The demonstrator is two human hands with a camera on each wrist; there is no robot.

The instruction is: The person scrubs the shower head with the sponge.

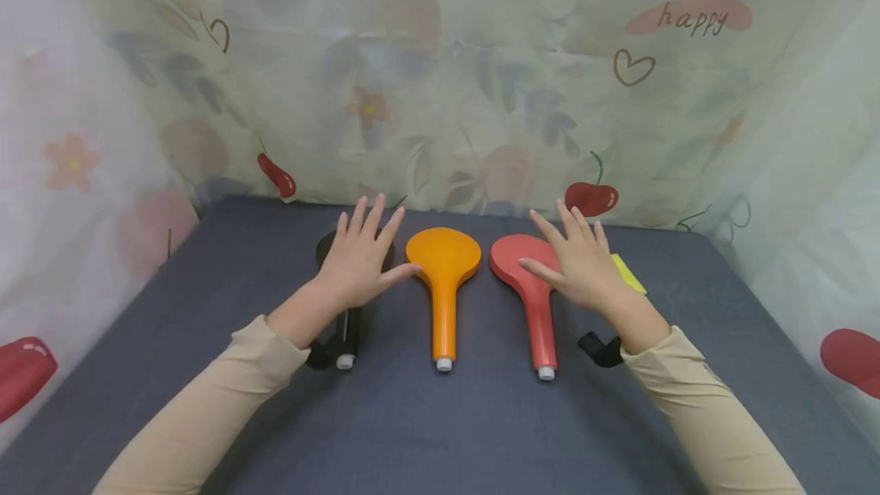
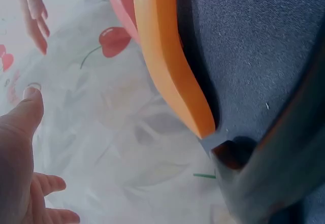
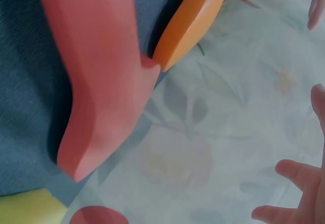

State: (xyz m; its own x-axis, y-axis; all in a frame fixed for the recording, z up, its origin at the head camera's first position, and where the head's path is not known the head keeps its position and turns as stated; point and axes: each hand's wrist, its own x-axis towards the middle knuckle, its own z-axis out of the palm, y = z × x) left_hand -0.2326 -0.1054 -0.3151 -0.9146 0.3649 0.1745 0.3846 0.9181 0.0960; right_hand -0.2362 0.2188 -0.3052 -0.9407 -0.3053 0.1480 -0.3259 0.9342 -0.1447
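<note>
Four paddle-shaped plastic pieces lie side by side on a dark grey cloth table point(image 1: 481, 418), handles toward me. My left hand point(image 1: 360, 258) is spread flat over the head of the black piece point(image 1: 349, 338), thumb tip close to the orange piece point(image 1: 443, 266). My right hand point(image 1: 577, 262) is spread between the red piece point(image 1: 539, 319) and a mostly hidden yellow piece point(image 1: 629, 273), thumb over the red head. Neither hand grips anything. The left wrist view shows the orange rim point(image 2: 167, 56) and my open palm point(image 2: 18, 158). The right wrist view shows the red head point(image 3: 96, 71).
A printed curtain point(image 1: 440, 82) with cherries and "happy" lettering closes off the back and both sides of the table. Small black mounts point(image 1: 598, 348) sit by each wrist. Bare cloth stretches from the handles to the front edge.
</note>
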